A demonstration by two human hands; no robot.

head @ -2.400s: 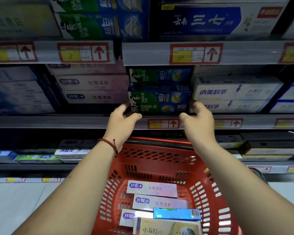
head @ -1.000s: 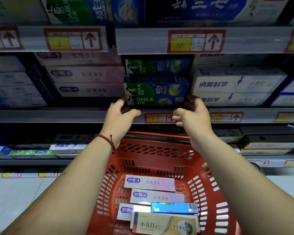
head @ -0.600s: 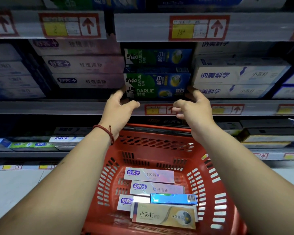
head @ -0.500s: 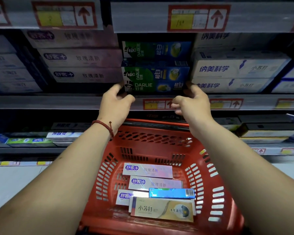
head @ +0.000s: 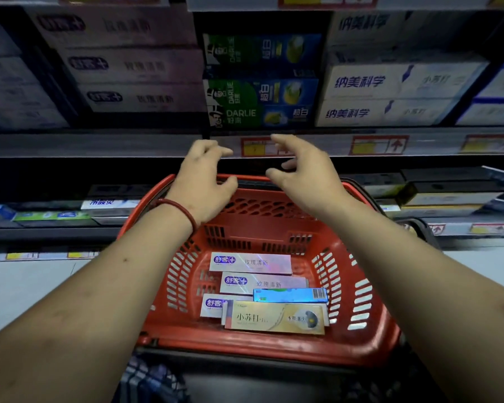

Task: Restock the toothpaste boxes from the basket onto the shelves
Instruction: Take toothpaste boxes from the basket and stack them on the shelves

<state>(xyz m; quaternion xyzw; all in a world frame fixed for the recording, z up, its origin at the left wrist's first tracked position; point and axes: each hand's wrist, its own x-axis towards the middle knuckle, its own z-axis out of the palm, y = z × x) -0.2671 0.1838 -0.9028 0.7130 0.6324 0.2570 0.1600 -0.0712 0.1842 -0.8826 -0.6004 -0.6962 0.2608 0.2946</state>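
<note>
The left hand [head: 205, 181] and right hand [head: 300, 175] have let go of the green Darlie box [head: 262, 103], now seated on the shelf [head: 99, 144] at 12 o'clock. Both hover empty, fingers loosely curled. 5 toothpaste boxes [head: 274, 317] still wait in the basket [head: 361, 315] at 6 o'clock, so another pick likely follows.

Left hand [head: 204, 181] and right hand [head: 300, 173] side by side, apart, nothing in either. Price tag [head: 256, 146] between them, on the shelf [head: 99, 144] edge just behind the fingers. Darlie stack [head: 262, 103] on that shelf, above and behind both hands, two high; other stacks left and right of it. Basket [head: 370, 330] below the hands, far rim under the wrists. Five boxes [head: 250, 263] lie flat in it, nearer the body than the hands. Lower shelf [head: 56, 231] behind the basket.
</note>
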